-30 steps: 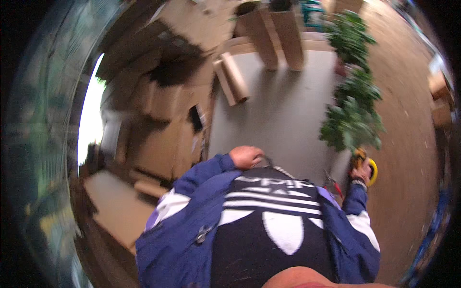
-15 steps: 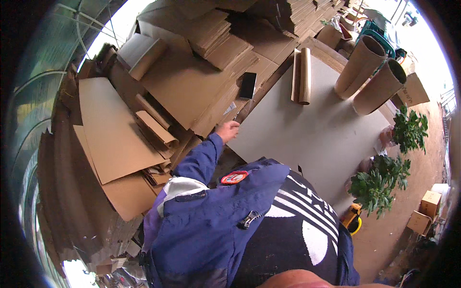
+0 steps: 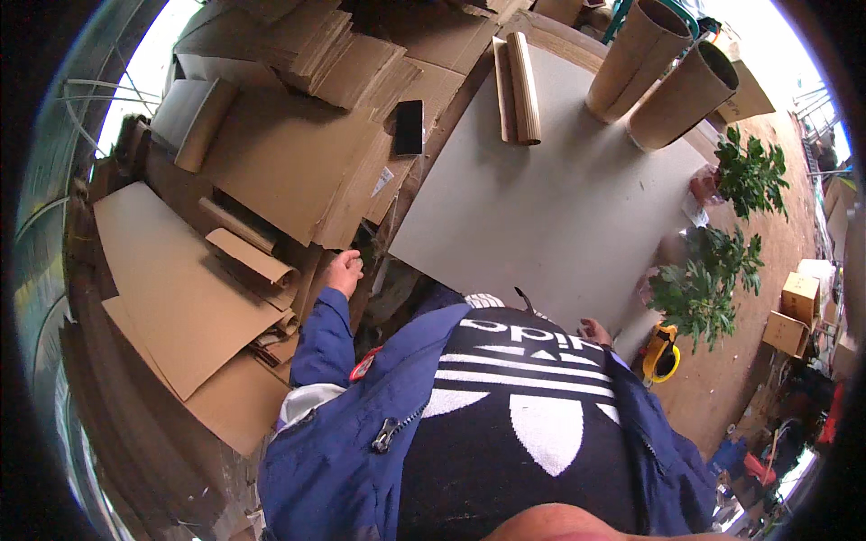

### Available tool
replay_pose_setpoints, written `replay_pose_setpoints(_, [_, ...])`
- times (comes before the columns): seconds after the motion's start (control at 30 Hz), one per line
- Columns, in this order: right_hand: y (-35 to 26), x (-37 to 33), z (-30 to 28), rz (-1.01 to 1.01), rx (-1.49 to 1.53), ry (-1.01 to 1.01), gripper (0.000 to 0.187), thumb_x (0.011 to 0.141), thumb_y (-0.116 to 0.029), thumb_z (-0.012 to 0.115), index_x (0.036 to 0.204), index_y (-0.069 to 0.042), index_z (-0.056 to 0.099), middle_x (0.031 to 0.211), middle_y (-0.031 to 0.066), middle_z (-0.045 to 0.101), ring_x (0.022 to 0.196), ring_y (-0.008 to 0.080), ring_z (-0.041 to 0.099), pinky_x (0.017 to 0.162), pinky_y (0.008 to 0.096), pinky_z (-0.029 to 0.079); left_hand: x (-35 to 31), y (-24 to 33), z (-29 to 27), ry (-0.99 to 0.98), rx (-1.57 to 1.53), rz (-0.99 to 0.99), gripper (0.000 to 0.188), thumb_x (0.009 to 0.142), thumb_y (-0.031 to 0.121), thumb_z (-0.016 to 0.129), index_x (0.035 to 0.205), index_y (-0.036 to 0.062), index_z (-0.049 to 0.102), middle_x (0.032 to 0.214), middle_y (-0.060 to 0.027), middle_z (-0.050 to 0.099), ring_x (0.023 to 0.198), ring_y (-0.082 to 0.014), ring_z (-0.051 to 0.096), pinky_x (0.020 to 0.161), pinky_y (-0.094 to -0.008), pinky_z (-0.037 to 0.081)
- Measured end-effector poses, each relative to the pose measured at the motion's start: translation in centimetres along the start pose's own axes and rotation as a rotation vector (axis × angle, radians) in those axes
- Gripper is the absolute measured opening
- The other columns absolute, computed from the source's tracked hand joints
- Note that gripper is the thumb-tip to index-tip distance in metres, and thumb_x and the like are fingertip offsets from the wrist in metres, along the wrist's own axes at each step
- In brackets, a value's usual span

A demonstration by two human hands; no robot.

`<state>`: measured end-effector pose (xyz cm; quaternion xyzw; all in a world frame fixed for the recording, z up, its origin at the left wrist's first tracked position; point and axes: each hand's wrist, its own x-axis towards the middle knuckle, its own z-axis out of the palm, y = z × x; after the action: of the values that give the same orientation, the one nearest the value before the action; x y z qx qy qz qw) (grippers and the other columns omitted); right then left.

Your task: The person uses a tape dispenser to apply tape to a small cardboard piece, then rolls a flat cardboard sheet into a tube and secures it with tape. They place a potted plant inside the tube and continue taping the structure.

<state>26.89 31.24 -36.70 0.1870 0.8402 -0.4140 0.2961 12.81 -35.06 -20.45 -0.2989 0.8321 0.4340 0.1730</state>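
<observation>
My left hand reaches forward in a blue sleeve, fingers curled, at the edge of a heap of brown cardboard sheets, just left of a large grey board. I see nothing in that hand. My right hand shows only partly above my dark jacket, low by the board's near edge; its fingers are mostly hidden. A yellow and black object lies on the ground a little to the right of it, apart from the hand.
A black phone lies on the cardboard. Two big cardboard tubes and a flattened roll rest at the board's far end. Green plants stand to the right, small boxes beyond. Large loose sheets cover the left.
The view has swung left toward the cardboard heap. My left hand drew back from the board's edge and curled. My right hand no longer holds the yellow object, which lies on the ground.
</observation>
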Motion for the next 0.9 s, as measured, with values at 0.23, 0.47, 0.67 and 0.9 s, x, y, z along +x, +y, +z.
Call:
replay_pose_setpoints(0.23, [-1.4, 6.7, 1.0, -0.033, -0.038, -0.223, 0.049, 0.079, -0.033, 0.076, 0.123, -0.015, 0.062, 0.099, 0.0134, 0.070, 0.093, 0.0285, 0.068, 0.082, 0.0399, 0.054, -2.3, -2.0, -0.3, 0.091, -0.181, 0.010, 0.033, 0.093, 0.015, 0.063, 0.123, 0.0010, 0.060, 0.102, -0.0097, 0.065, 0.079, -0.0162, 0.064, 0.073, -0.0329, 0.055])
replay_pose_setpoints(0.47, [-6.5, 9.9, 1.1, -0.120, -0.144, -0.308, 0.047, 0.080, -0.033, 0.073, 0.122, -0.014, 0.063, 0.101, 0.0155, 0.071, 0.094, 0.0321, 0.069, 0.084, 0.0399, 0.054, -6.9, -5.3, -4.7, 0.331, -0.148, -0.027, 0.028, 0.091, 0.011, 0.063, 0.118, 0.0019, 0.061, 0.093, -0.0076, 0.068, 0.072, -0.0137, 0.062, 0.065, -0.0289, 0.052])
replay_pose_setpoints(0.67, [-14.7, 10.6, -1.3, -0.262, -0.628, -0.409, 0.045, 0.081, -0.034, 0.072, 0.123, -0.021, 0.062, 0.107, 0.0117, 0.070, 0.103, 0.0315, 0.066, 0.089, 0.0456, 0.054, -12.9, -7.3, -3.5, 0.349, -0.277, -0.164, 0.028, 0.093, 0.013, 0.064, 0.118, 0.0030, 0.060, 0.088, -0.0039, 0.062, 0.069, -0.0124, 0.058, 0.061, -0.0297, 0.053])
replay_pose_setpoints(0.9, [-14.0, 11.8, -3.5, -0.366, -0.791, -0.392, 0.045, 0.081, -0.035, 0.071, 0.121, -0.016, 0.062, 0.109, 0.0159, 0.069, 0.103, 0.0353, 0.065, 0.087, 0.0468, 0.054, -5.3, -11.4, 0.5, 0.264, -0.497, 0.001, 0.031, 0.092, 0.013, 0.064, 0.122, 0.0030, 0.060, 0.094, -0.0040, 0.065, 0.071, -0.0125, 0.059, 0.066, -0.0298, 0.052])
